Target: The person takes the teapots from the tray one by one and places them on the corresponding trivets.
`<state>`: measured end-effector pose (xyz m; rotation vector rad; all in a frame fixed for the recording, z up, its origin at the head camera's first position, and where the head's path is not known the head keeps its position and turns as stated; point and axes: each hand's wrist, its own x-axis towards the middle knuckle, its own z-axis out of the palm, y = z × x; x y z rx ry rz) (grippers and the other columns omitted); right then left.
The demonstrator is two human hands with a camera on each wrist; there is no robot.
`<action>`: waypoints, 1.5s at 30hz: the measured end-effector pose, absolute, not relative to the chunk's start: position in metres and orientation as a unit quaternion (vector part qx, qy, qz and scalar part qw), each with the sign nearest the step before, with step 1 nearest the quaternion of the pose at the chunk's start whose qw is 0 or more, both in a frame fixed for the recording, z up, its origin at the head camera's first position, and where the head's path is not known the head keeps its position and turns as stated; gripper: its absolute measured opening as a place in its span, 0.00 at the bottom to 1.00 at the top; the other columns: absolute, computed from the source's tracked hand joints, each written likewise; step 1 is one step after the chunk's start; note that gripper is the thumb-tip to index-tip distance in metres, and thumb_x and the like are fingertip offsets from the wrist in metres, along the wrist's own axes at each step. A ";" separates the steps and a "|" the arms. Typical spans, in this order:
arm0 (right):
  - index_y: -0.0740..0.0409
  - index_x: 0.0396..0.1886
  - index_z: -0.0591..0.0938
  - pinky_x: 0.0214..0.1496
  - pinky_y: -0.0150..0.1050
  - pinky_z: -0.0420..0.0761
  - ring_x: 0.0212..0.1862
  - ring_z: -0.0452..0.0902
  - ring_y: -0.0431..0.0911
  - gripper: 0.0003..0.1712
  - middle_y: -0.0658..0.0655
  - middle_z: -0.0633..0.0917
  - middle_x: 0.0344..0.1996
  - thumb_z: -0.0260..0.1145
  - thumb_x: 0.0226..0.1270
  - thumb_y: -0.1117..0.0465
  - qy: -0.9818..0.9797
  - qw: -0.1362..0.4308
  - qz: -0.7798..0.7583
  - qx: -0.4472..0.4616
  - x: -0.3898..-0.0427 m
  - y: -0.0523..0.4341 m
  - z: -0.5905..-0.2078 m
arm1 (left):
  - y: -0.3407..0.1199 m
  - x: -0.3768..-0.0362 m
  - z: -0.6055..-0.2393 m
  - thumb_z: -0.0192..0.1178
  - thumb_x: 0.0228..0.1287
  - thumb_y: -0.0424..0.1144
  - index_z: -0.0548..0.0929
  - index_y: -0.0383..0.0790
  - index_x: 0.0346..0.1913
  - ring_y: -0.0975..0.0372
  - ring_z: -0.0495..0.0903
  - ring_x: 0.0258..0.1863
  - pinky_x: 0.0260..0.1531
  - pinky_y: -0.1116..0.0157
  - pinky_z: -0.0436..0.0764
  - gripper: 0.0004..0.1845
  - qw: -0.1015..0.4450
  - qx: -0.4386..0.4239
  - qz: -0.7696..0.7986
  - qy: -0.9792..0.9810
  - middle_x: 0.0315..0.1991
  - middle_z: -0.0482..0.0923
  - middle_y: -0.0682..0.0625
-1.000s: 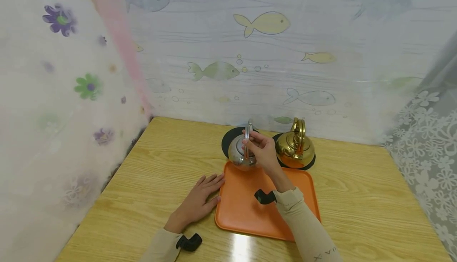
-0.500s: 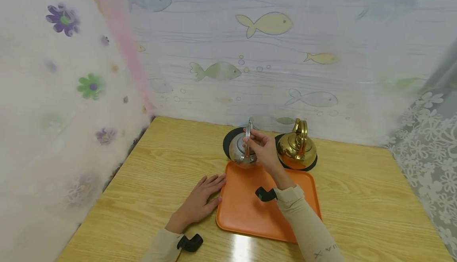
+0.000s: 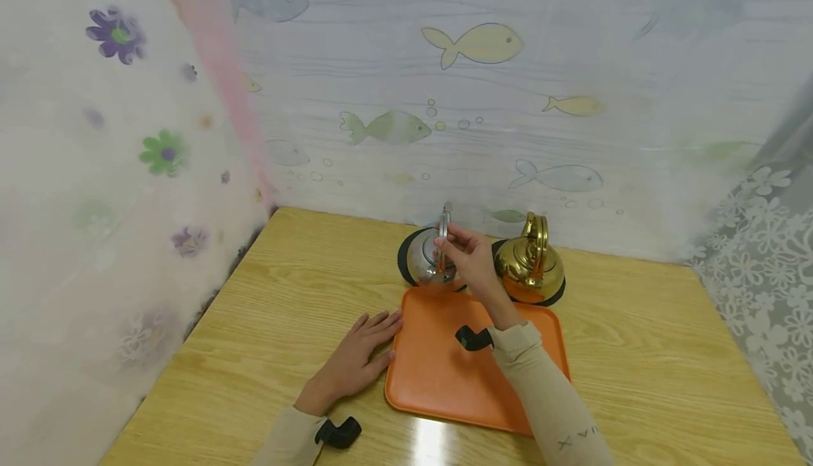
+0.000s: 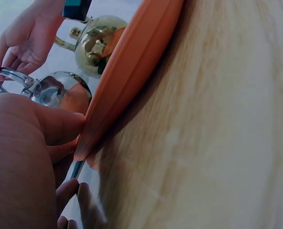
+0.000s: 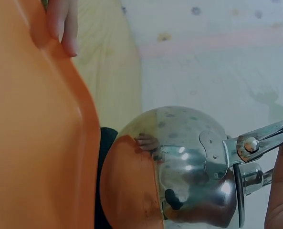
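The right hand (image 3: 468,260) pinches the upright handle of a shiny round silver metal kettle (image 3: 429,263), which sits at the back of the light wooden tabletop (image 3: 286,289) on a black round mat (image 3: 406,248), just behind a flat orange plastic tray (image 3: 438,374). The left hand (image 3: 356,360) lies flat, fingers straight, touching the tray's left edge. A polished gold metal kettle (image 3: 530,263) stands just right of the silver one.
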<state>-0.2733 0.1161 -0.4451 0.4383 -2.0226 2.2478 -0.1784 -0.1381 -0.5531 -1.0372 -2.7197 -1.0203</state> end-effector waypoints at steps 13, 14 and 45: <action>0.70 0.60 0.82 0.22 0.36 0.80 0.25 0.82 0.43 0.19 0.64 0.87 0.33 0.66 0.72 0.67 -0.666 0.052 0.729 0.149 -0.284 0.116 -0.447 | -0.139 -0.178 -0.552 0.56 0.76 0.46 0.72 0.39 0.74 0.49 0.62 0.77 0.76 0.40 0.53 0.29 0.027 -0.338 -0.325 -0.883 0.77 0.64 0.48; 0.70 0.59 0.82 0.24 0.35 0.81 0.26 0.82 0.43 0.19 0.66 0.87 0.34 0.66 0.72 0.67 -0.664 0.050 0.731 0.147 -0.285 0.116 -0.448 | -0.139 -0.178 -0.552 0.56 0.75 0.46 0.71 0.39 0.74 0.49 0.62 0.77 0.76 0.40 0.53 0.29 0.027 -0.338 -0.325 -0.883 0.77 0.64 0.48; 0.77 0.62 0.77 0.34 0.32 0.86 0.30 0.86 0.36 0.22 0.44 0.86 0.32 0.64 0.73 0.70 -0.681 0.024 0.723 0.114 -0.301 0.118 -0.449 | -0.139 -0.176 -0.553 0.55 0.76 0.47 0.71 0.39 0.74 0.49 0.61 0.77 0.76 0.39 0.52 0.29 0.025 -0.337 -0.329 -0.882 0.77 0.64 0.49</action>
